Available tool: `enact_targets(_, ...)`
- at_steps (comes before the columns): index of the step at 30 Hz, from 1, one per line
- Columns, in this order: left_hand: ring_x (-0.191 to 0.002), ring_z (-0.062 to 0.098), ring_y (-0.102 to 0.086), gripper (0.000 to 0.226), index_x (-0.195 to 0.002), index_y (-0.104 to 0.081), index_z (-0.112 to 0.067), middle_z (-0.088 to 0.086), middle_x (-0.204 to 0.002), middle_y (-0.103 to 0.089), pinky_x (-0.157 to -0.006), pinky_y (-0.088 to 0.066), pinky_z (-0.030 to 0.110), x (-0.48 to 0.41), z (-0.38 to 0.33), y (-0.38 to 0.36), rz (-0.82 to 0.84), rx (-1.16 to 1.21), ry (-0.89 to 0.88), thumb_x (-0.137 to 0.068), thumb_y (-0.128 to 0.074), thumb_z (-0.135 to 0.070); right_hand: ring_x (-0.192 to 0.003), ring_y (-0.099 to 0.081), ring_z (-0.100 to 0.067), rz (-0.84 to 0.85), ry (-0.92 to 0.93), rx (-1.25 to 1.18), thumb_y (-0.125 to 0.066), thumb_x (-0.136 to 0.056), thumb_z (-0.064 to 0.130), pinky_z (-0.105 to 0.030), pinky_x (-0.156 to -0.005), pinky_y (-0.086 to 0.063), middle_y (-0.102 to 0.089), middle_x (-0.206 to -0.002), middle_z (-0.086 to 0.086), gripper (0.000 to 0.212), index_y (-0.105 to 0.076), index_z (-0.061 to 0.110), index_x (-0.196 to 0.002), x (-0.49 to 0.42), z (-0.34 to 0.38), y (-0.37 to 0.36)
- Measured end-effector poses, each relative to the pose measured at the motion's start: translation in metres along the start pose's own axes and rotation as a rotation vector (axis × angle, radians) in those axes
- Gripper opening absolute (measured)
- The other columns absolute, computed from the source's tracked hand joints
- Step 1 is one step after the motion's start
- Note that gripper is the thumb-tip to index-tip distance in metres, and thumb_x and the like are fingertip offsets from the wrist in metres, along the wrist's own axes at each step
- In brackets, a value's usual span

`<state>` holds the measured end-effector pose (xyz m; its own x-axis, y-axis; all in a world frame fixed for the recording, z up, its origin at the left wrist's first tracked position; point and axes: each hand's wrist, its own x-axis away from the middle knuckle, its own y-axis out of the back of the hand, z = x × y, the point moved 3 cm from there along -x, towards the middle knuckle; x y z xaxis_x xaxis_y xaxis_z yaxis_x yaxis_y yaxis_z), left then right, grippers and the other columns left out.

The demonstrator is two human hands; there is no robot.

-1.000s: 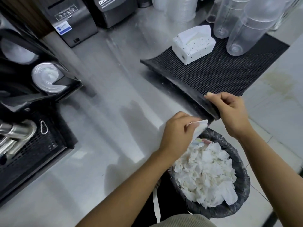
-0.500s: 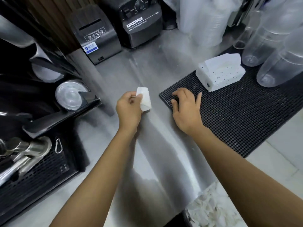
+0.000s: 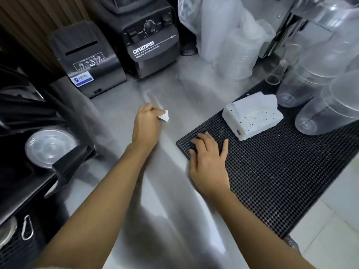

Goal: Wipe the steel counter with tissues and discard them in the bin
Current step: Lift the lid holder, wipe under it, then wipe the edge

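Observation:
My left hand [image 3: 146, 125] grips a folded white tissue [image 3: 164, 116] over the middle of the steel counter [image 3: 174, 200]; I cannot tell whether the tissue touches the steel. My right hand [image 3: 208, 160] lies flat with straight fingers on the near left corner of the black rubber mat [image 3: 281, 171]. A white speckled tissue pack [image 3: 252, 117] sits on the mat beyond my right hand. The bin is out of view except perhaps a dark edge at the lower right [image 3: 291, 242].
A black blender base [image 3: 149, 37] and a dark printer-like box [image 3: 85, 61] stand at the back. Clear plastic jugs [image 3: 320, 90] crowd the mat's far right. A black machine with a clear lid [image 3: 50, 147] fills the left side.
The view rose from the bin to the counter. My left hand carried the tissue from above the bin out onto the steel. My right hand let go of the mat's edge and now rests flat.

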<state>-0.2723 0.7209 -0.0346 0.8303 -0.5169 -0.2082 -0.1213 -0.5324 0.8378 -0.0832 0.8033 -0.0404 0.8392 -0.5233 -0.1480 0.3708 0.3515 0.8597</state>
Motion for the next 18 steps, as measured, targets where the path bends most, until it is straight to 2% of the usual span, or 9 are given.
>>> enact_targets(2,-0.096,0.021,-0.05,0.043,-0.105,-0.072,-0.008,0.007,-0.099,-0.061,-0.079,-0.03,0.011,0.019,0.001,0.007,-0.027,-0.017,-0.027,-0.077,-0.047,0.014,-0.141,-0.031,-0.019,-0.001,0.002,-0.002,-0.046,-0.097,0.02,-0.057,-0.118,0.005,-0.046,-0.141,-0.002,0.031,-0.056,0.015,-0.127,0.001,0.0,0.0)
enact_targets(5,-0.093,0.019,-0.049,0.038,-0.101,-0.073,-0.008,0.005,-0.096,-0.061,-0.077,-0.028,0.009,0.049,0.001,0.017,-0.054,-0.06,-0.025,-0.078,-0.05,0.012,-0.142,-0.029,-0.019,0.012,-0.004,-0.017,-0.046,-0.098,0.019,-0.057,-0.118,0.006,-0.046,-0.142,-0.002,0.032,-0.055,0.015,-0.128,0.001,0.0,0.0)
enact_targets(7,-0.093,0.021,-0.05,0.034,-0.101,-0.072,-0.007,0.007,-0.096,-0.061,-0.077,-0.037,0.015,0.07,-0.001,0.022,-0.068,-0.09,-0.001,-0.079,-0.052,0.01,-0.143,-0.029,-0.019,0.011,0.0,-0.037,-0.046,-0.097,0.019,-0.057,-0.118,0.007,-0.046,-0.142,-0.003,0.031,-0.056,0.015,-0.127,0.001,0.0,0.0)
enact_targets(10,-0.092,0.028,-0.055,0.031,-0.104,-0.071,-0.005,0.01,-0.096,-0.059,-0.075,-0.051,0.033,0.099,-0.009,0.028,-0.063,-0.123,0.04,-0.08,-0.054,0.005,-0.142,-0.03,-0.019,-0.017,0.01,-0.094,-0.047,-0.097,0.017,-0.055,-0.118,0.008,-0.049,-0.139,-0.002,0.027,-0.058,0.014,-0.122,0.002,0.0,0.0)
enact_targets(13,-0.092,0.028,-0.056,0.031,-0.109,-0.07,-0.004,0.011,-0.097,-0.057,-0.074,-0.052,0.035,0.124,-0.018,0.031,-0.03,-0.107,0.082,-0.083,-0.055,0.002,-0.135,-0.039,-0.017,-0.054,0.004,-0.195,-0.048,-0.1,0.021,-0.051,-0.119,0.009,-0.055,-0.128,-0.001,0.021,-0.062,0.013,-0.112,0.003,-0.003,0.003)
enact_targets(16,-0.091,0.027,-0.057,0.03,-0.11,-0.069,-0.004,0.011,-0.095,-0.057,-0.077,-0.052,0.035,0.148,-0.034,0.03,-0.013,-0.093,0.078,-0.083,-0.055,0.002,-0.114,-0.054,-0.014,-0.081,-0.027,-0.416,-0.05,-0.1,0.025,-0.053,-0.121,0.001,-0.062,-0.11,0.002,0.019,-0.062,0.013,-0.09,0.007,-0.005,0.011)
enact_targets(18,-0.088,0.025,-0.057,0.029,-0.109,-0.069,-0.004,0.01,-0.094,-0.058,-0.078,-0.052,0.032,0.162,-0.046,0.025,-0.005,-0.075,0.063,-0.084,-0.057,0.003,-0.097,-0.059,-0.004,-0.15,-0.09,-0.633,-0.053,-0.099,0.027,-0.052,-0.117,-0.021,-0.063,-0.092,0.008,0.026,-0.058,0.013,-0.077,0.007,-0.012,0.024)
